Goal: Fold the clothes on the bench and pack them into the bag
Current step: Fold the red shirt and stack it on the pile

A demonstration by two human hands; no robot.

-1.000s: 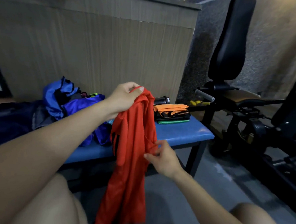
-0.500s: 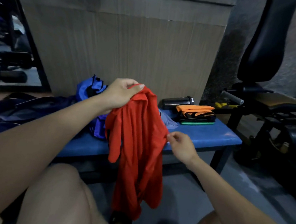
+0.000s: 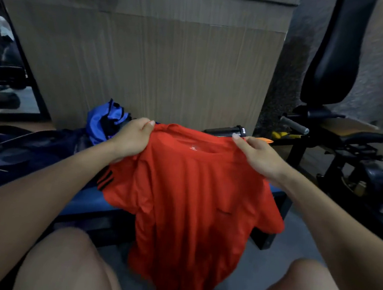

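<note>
One garment is in play right now: a bright red short-sleeved sports shirt with dark stripes on the sleeve cuff [image 3: 194, 199], held up by its shoulders in front of the near edge of the blue padded desk [image 3: 80, 200], its hem hanging down between the person's knees. The left hand [image 3: 131, 142] grips the left shoulder seam, fingers [image 3: 144, 126] curled round a bunch of the cloth; the right hand [image 3: 258, 157] pinches the other shoulder, so both hands hold the shirt and nothing else.

Progress? Early, by the look of it. The shirt is spread open, not folded at all. Behind the left hand, toward the desk's left end, a crumpled blue and purple garment [image 3: 105, 120] sits in a heap, unfolded too. The dark navy soft bag [image 3: 21, 149] lies at the far left, and I can't make out anything packed inside it from here. At the back right edge a black cylindrical bottle [image 3: 227, 132] lies on its side, with a sliver of something orange [image 3: 267, 141] peeking past the right hand — possibly folded cloth, though too little shows to say.

So what's left: fold the red shirt, fold the blue heap, then load the bag.

Writing: there's a small white mark printed inside the collar [image 3: 193, 148], likely a size or brand tag, too blurred to read. A faint dark mark on the chest is equally illegible.
</note>
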